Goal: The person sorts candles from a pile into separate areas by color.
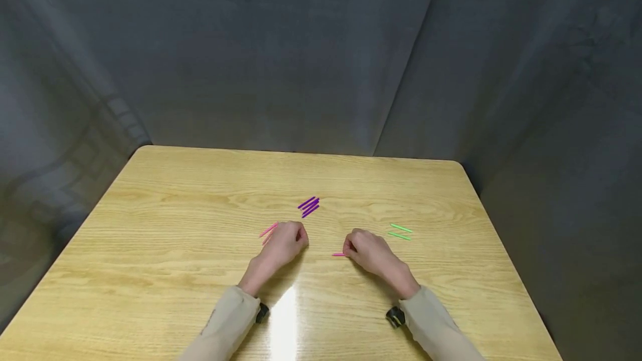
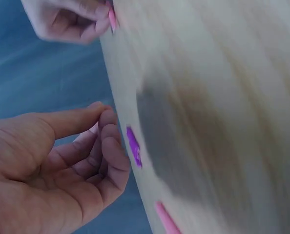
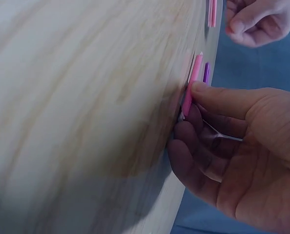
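Note:
My right hand [image 1: 371, 252] pinches a thin pink candle [image 3: 196, 70] between thumb and fingers, low over the tabletop. A pale wick shows at the candle's far end in the right wrist view. My left hand [image 1: 282, 244] hovers above the table with its fingers loosely curled and the thumb tip against the index finger; nothing shows between them. Beside its knuckles lie two other pink candles [image 1: 268, 230], partly covered by the hand. Several purple candles [image 1: 310, 205] lie bunched together farther back, between the hands. To the right of my right hand, two green candles [image 1: 401, 228] lie roughly parallel.
The wooden table [image 1: 175, 199] has rounded far corners. Grey curtains [image 1: 276, 60] hang behind it and on both sides. A dark band [image 1: 395, 316] shows at the right sleeve cuff, another band [image 1: 262, 312] at the left.

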{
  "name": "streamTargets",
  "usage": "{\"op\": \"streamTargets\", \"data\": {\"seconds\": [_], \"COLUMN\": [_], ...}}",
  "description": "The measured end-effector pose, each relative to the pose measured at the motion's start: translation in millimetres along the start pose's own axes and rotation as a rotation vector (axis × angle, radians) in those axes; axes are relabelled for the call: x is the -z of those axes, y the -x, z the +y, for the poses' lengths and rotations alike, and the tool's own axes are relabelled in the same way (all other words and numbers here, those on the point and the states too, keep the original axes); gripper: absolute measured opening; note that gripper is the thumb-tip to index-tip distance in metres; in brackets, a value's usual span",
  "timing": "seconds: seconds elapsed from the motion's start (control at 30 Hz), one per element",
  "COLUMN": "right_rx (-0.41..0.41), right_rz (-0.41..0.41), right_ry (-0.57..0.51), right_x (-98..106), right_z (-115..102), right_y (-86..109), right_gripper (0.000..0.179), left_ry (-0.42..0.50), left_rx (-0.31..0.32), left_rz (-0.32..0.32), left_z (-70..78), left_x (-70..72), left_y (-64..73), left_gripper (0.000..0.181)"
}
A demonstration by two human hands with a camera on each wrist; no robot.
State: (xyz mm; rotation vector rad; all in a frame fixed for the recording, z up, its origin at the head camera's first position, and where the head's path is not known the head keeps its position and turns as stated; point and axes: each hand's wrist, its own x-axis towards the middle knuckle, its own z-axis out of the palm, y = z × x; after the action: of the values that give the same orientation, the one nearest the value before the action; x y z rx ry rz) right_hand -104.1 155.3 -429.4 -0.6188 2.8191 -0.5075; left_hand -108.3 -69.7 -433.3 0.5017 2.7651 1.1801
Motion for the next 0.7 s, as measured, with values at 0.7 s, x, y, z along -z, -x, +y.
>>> {"op": "streamTargets", "data": {"seconds": [0.7], "right_rx": [0.064], "right_rz": [0.012], "right_ry": [-0.024], "right_x": [-6.5], "right_z": [-10.4], "right_y": [-3.0], "right_gripper": [0.014], "left_ry": [0.024], "left_rx": [-0.065], "left_rz": [-0.137], "left_z": [16.6], "left_x": [-25.1], "left_y": [-8.3], "left_gripper": [0.018]}}
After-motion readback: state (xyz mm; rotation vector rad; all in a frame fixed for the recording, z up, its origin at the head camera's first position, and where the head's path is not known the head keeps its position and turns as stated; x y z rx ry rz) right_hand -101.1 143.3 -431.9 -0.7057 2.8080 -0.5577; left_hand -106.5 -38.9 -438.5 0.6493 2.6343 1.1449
